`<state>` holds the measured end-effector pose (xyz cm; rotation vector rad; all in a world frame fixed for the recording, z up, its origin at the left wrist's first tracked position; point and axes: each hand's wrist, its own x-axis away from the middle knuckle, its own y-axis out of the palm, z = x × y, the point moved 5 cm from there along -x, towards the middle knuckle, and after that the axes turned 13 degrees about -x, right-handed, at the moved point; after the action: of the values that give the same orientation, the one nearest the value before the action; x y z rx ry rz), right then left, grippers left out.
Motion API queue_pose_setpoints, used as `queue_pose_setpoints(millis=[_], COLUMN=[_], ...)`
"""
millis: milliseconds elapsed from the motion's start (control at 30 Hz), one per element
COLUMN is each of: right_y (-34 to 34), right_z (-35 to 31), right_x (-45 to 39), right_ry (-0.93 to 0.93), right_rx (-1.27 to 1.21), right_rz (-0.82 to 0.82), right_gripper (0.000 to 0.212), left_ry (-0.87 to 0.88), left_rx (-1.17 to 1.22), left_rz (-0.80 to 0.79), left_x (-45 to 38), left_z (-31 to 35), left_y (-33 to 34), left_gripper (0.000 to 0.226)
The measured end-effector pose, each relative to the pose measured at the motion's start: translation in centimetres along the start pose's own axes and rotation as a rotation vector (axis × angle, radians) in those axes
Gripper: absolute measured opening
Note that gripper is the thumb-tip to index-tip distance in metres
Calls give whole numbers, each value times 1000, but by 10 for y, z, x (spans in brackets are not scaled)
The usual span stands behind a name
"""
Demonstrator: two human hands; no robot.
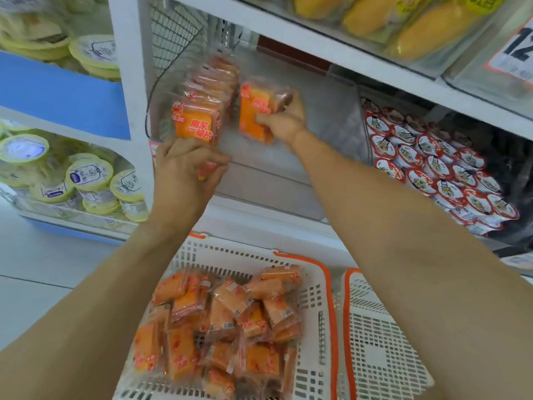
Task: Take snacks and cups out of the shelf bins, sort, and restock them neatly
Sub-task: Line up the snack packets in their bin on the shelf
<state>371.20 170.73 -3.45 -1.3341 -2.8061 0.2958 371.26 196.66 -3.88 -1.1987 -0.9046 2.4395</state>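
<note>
The front orange snack packet [193,126] in the shelf bin reads "魔芋脆片"; a price card [516,50] at upper right shows "12".

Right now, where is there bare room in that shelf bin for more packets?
The clear bin's right half is bare, between the packet in the right hand and the red-lidded cups. Its left side is crowded with the packet row.

The white shelf [288,180] carries a clear bin [331,119] holding a row of orange snack packs [202,111]. Beside it lie red-lidded cups [432,168]. On the floor [43,269] stand two white baskets [323,313].
</note>
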Motion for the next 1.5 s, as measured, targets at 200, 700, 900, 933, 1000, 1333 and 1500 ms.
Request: queue_pose_setpoints(millis=[200,700,900,933,1000,1333,1500], right_y=[18,37,27,28,26,-80,-107], right_z=[15,26,24,21,16,-56,70], right_x=[-37,-30,-32,-30,-26,172,246], right_ry=[36,42,-18,-10,17,-577,-364], right_rx=[-50,318,504,546,632,252,702], right_rz=[90,-103,-58,-60,-53,-147,-453], right_gripper=[105,84,85,87,94,3,9], left_ry=[5,11,21,24,28,64,-76], left_rx=[23,24,11,7,5,-88,-4], left_rz=[54,123,117,118,113,120,-418], left_x=[1,5,6,6,7,17,60], left_z=[-2,2,2,1,2,31,47], left_y=[2,2,4,4,3,-14,28], left_gripper=[10,8,8,8,8,11,8])
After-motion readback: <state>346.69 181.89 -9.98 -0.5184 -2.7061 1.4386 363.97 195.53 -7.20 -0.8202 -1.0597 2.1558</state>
